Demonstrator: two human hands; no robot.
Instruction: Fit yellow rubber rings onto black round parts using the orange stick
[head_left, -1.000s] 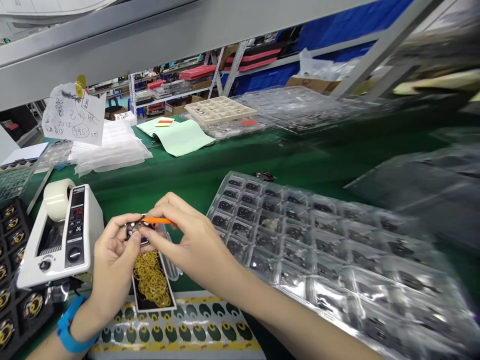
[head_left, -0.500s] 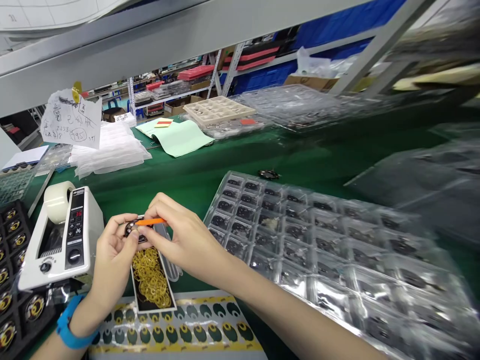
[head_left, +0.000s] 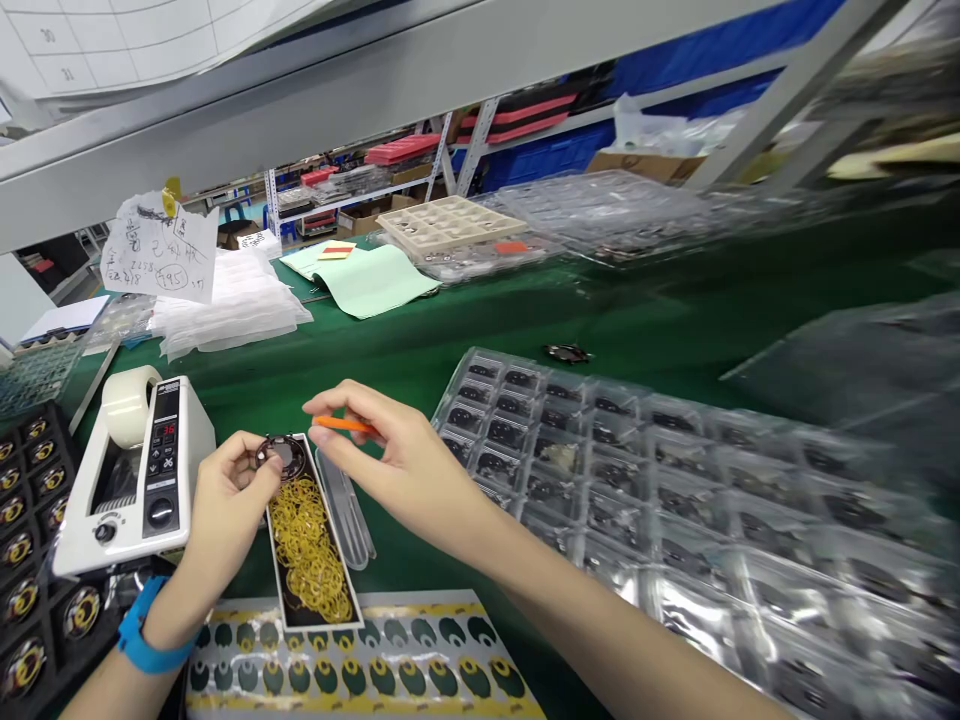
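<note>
Flanking hands, tape dispenser [head_left: 135,480], (blurred) blister tray [head_left: 675,500]

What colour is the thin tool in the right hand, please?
Orange: the thin tool shows best in the head view.

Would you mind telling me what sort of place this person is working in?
Most likely a small-parts assembly line in a factory: a green bench with clear blister trays of parts, an automatic tape dispenser, and storage racks behind.

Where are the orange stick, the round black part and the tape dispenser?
orange stick [head_left: 341,424], head view, its middle, in the right hand.
round black part [head_left: 281,455], head view, its face, held by the left hand.
tape dispenser [head_left: 135,480], head view, its white body.
</note>
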